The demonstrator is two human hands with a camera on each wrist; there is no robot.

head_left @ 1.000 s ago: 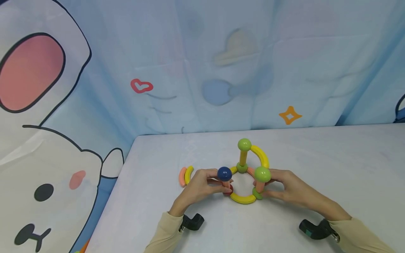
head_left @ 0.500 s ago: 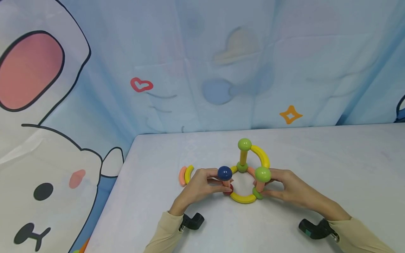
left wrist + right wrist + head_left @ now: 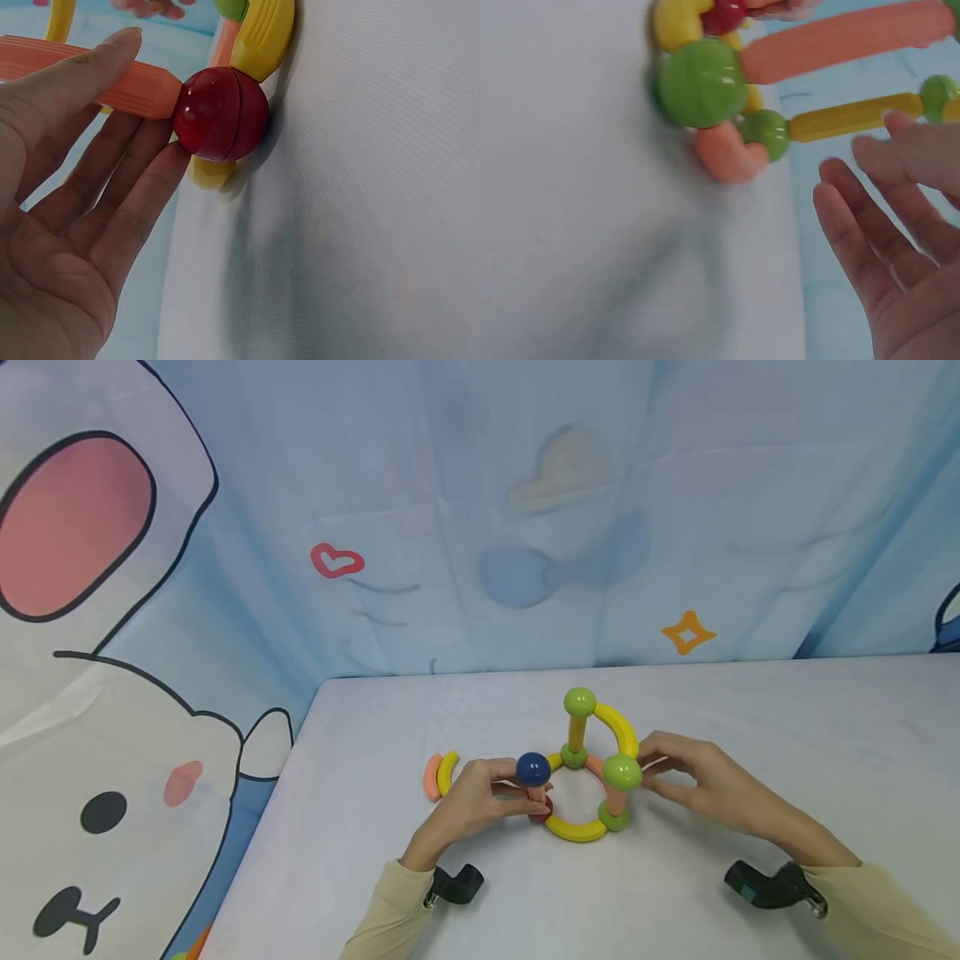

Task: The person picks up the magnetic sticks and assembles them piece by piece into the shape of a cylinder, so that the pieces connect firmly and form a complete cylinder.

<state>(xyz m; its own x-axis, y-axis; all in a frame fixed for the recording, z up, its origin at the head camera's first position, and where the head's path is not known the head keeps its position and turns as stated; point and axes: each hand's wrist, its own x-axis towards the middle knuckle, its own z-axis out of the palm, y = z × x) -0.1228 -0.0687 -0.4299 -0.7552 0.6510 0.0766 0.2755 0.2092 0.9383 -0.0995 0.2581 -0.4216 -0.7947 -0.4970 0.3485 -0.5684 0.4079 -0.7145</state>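
A structure of balls and sticks stands on the table, its base a ring of yellow and orange curved sticks. My left hand (image 3: pixel 476 802) pinches the upright orange stick (image 3: pixel 142 88) at the ring's left, between a red ball (image 3: pixel 221 114) below and a blue ball (image 3: pixel 533 769) on top. My right hand (image 3: pixel 712 785) is beside the right upright orange stick (image 3: pixel 855 39), fingers loosely bent and holding nothing; its fingertips are near the upper green ball (image 3: pixel 622 772). A yellow curved stick (image 3: pixel 619 728) joins that ball to the tall rear green ball (image 3: pixel 580 702).
Left of the structure, one orange curved stick (image 3: pixel 432 778) and one yellow curved stick (image 3: pixel 447 772) lie side by side, close to my left hand. The white table (image 3: pixel 825 735) ends at the back against a blue printed curtain (image 3: pixel 450 527).
My right hand has let go of the right upright orange stick and moved a little right and up. My left hand and the structure have stayed in place.
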